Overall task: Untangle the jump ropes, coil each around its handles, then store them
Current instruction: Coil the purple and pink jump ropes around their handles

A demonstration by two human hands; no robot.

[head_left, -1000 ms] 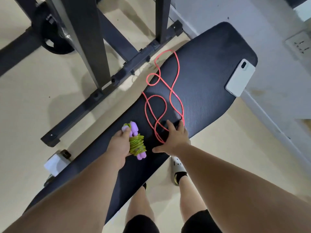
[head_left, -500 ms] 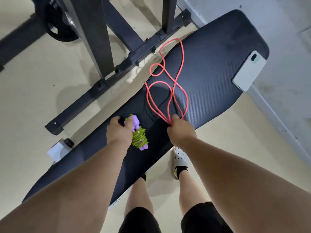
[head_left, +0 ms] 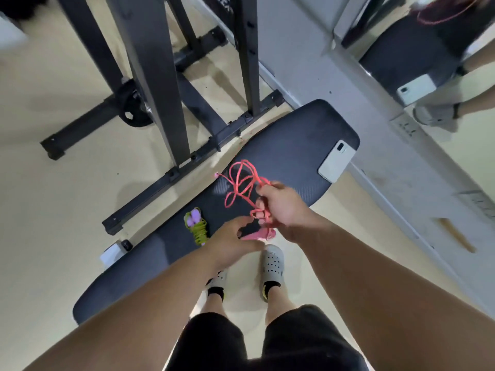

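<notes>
A green jump rope lies coiled round its purple handles on the black bench pad, left of both hands. My right hand grips several strands of the pink rope and lifts them; loose loops trail up and left over the pad. The rope's pink handles hang just under that hand at the bench's near edge. My left hand sits beside them, thumb and fingers spread in a C round their end, with a dark gap under the thumb.
A white phone lies at the bench's far right corner. A black steel rack with a weight plate stands on the floor behind the bench. A mirror and grey wall run along the right. My feet stand below the bench edge.
My left hand let go of the green coil and moved right to the pink handles. My right hand gathered the pink rope and raised it off the pad. The camera tilted up.
</notes>
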